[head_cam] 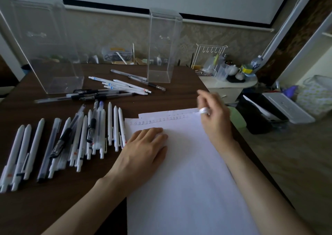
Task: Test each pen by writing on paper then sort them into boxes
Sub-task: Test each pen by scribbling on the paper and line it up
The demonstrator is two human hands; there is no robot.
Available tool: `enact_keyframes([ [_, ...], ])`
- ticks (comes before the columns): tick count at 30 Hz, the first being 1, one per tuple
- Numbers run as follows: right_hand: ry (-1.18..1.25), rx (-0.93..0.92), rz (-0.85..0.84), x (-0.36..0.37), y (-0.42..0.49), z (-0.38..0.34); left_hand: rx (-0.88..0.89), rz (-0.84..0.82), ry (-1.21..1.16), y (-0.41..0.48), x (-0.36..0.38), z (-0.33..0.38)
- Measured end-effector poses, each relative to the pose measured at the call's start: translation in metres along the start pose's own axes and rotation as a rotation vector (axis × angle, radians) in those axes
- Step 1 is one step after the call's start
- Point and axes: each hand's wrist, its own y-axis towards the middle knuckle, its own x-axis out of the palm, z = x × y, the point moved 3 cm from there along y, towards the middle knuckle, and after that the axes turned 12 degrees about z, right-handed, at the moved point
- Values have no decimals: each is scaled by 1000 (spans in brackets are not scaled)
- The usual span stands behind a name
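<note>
One left hand (pixel 143 150) lay flat, fingers straight, pressing the white paper (pixel 179 181), which ran along the right edge of the dark table (pixel 36 207). Towards the left edge lay one row of pens (pixel 71 141), white and clear, too overlapped to count. At the paper's far right corner one right hand (pixel 215 120), blurred, gripped a white pen (pixel 203 110) beside a line of small written marks (pixel 158 122). Bare table lay beyond. Farther, about a dozen pens (pixel 115 88) were heaped before two clear boxes (pixel 163 46).
</note>
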Motion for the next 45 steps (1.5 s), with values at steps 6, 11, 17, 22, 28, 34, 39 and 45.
enact_keyframes([
  [6,139,618,51,-21,5,23,99,-30,-52,25,-4,29],
  [11,236,661,-169,2,-4,22,102,-192,9,56,33,42],
  [17,315,691,-275,21,-7,26,142,-177,33,51,49,41],
  [22,143,668,-264,30,2,30,113,-171,1,50,51,40],
  [28,68,634,-268,31,0,36,88,-167,-20,52,50,40],
  [34,-22,539,-320,35,-1,35,87,-157,-32,52,51,39],
  [39,-9,542,-324,34,0,34,77,-179,-20,51,52,40],
  [45,10,587,-317,34,-1,37,71,-191,-18,51,53,38],
])
